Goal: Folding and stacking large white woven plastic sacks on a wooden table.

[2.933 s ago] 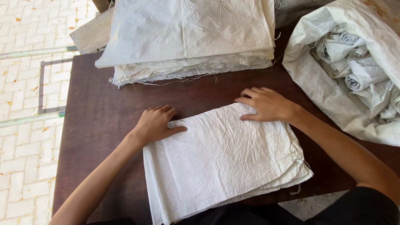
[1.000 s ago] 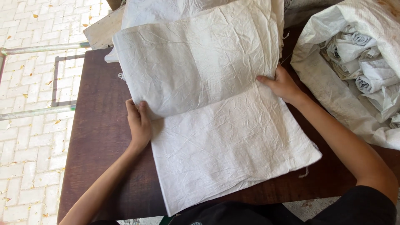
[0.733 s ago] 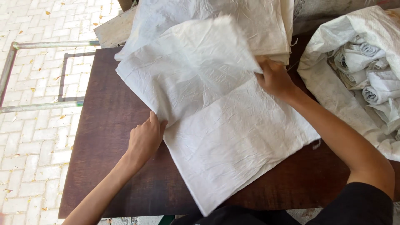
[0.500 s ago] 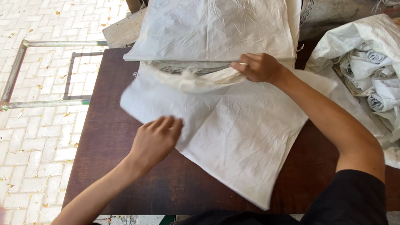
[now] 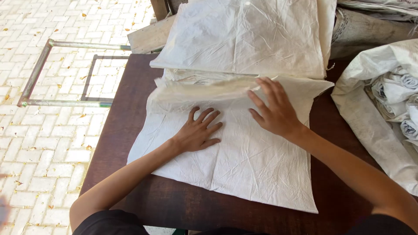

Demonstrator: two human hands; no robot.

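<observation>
Left hand (image 5: 199,132) flat, fingers spread, palm pressing the white woven sack (image 5: 244,161) at frame centre on the brown surface (image 5: 117,130). Right hand (image 5: 273,108) open, fingers extended on the sack's folded-over top edge, forearm angled in from lower right. Sack stack (image 5: 248,37) behind, top centre.

Both forearms are bare from the elbow down, slim, with no watch, ring or bracelet showing on the left hand (image 5: 198,132) or the right hand (image 5: 274,111). Short black sleeves sit at the upper arms, at seven and four o'clock in the head view; the cloth is plain and dark
</observation>
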